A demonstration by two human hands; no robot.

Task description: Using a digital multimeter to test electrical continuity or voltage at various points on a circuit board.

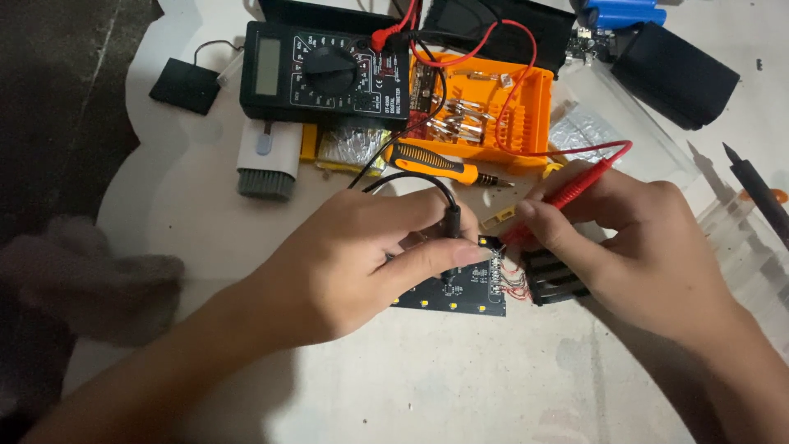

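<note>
Left hand (362,263): closed, pinching black multimeter probe (451,226) betw. thumb and fingers, tip down on small black circuit board with yellow LED pads (460,292). Black lead arcs off from probe toward 12 o'clock.

Right hand (633,247): closed around red multimeter probe (567,193), tip pointing toward 8 o'clock, at bundle of thin red wires (514,279) on board's right edge. Exact contact point too small to tell. Red lead loops toward 12 o'clock, up to meter.

Circuit board: flat on pale, stained bench (460,386), centre of view, partly under left hand. Ribbed black block (555,279) touching board at 3 o'clock, under right-hand fingers.

Black digital multimeter w/ rotary dial (325,74): lying flat at 12 o'clock, both leads plugged in at its right side.

Orange plastic parts tray (493,107): just beside meter at its 3 o'clock, holding small glass fuses.

Orange-and-black screwdriver (436,164): on bench betw. tray and hands.

White-handled grey brush (267,160): at 10 o'clock from left hand, below meter.

Small black square pad w/ wire (185,86): at 9 o'clock from meter.

Black rectangular box (674,74): 1 o'clock, near blue cylindrical cells (625,12).

Black pointed tool (760,193): at 3 o'clock, right edge of view.

Grey cloth (90,279): at 9 o'clock, off bench edge, blurred.
</note>
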